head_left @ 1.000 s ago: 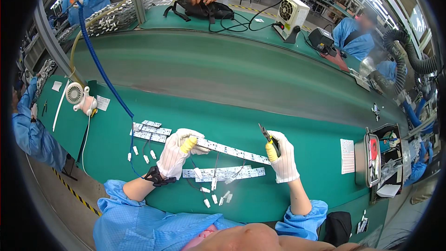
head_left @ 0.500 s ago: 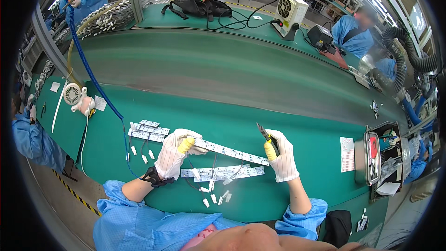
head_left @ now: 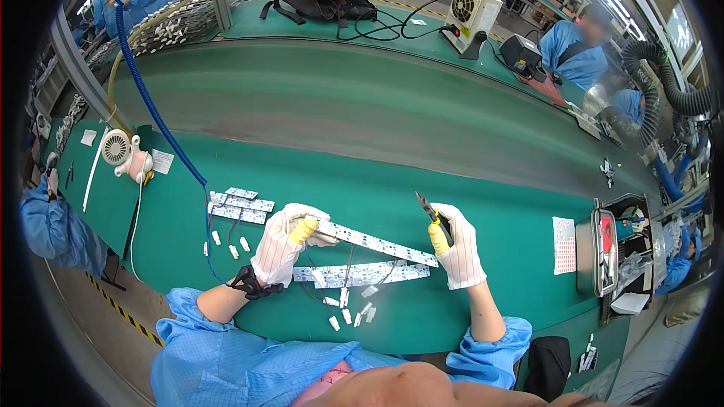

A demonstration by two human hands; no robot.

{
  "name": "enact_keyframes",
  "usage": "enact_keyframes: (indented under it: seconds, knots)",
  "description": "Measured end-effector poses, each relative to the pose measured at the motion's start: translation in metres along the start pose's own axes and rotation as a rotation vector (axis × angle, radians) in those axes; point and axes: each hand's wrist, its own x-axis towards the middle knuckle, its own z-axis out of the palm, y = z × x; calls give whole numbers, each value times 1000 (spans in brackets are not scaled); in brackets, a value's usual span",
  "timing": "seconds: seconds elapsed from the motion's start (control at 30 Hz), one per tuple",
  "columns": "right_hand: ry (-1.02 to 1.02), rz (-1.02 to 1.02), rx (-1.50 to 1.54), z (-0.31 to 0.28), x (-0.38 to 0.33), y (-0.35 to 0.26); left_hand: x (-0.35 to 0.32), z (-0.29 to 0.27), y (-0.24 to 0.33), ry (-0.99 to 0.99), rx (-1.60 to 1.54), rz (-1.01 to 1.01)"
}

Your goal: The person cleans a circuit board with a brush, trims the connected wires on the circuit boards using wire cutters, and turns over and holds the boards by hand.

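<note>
My left hand, in a white glove with yellow finger covers, grips one end of a long white circuit board strip. The strip slants down to the right, and its far end comes close to my right hand. That hand, gloved the same way, is closed around a pair of cutting pliers whose jaws point up and left. Below the held strip lie more white board strips with thin dark wires and white connectors. A black wrist strap with a blue cord circles my left wrist.
A stack of shorter boards lies at the left, near a small white fan. To the right are a printed sheet and a metal box. Across the bench stand a black bag under another person's hands and a white blower.
My hands and the board strip have barely shifted. Across the bench, the other person now has both hands on the black bag, where one was visible before.
</note>
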Motion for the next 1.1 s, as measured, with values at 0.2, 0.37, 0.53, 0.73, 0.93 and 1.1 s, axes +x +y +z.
enact_keyframes:
  seconds: [0.2, 0.37, 0.53, 0.73, 0.93, 1.1]
  knots:
    - [-18, 40, -3, -1, 0, -1, 2, 0, -2, -3, -72, -20]
    - [-13, 21, 12, 1, 2, 0, 2, -1, -3, -7, -32, 3]
    - [0, 11, 5, 0, 1, -2, 1, 3, 1, -23, -156, -12]
    - [40, -22, 12, -2, -1, -8, 1, 1, -11, 12, -62, 141]
    - [97, -4, 17, -11, 1, -9, 2, 0, -1, 4, -163, 38]
    - [86, 83, 1, -4, 3, 22, 5, 7, 8, -1, -274, -13]
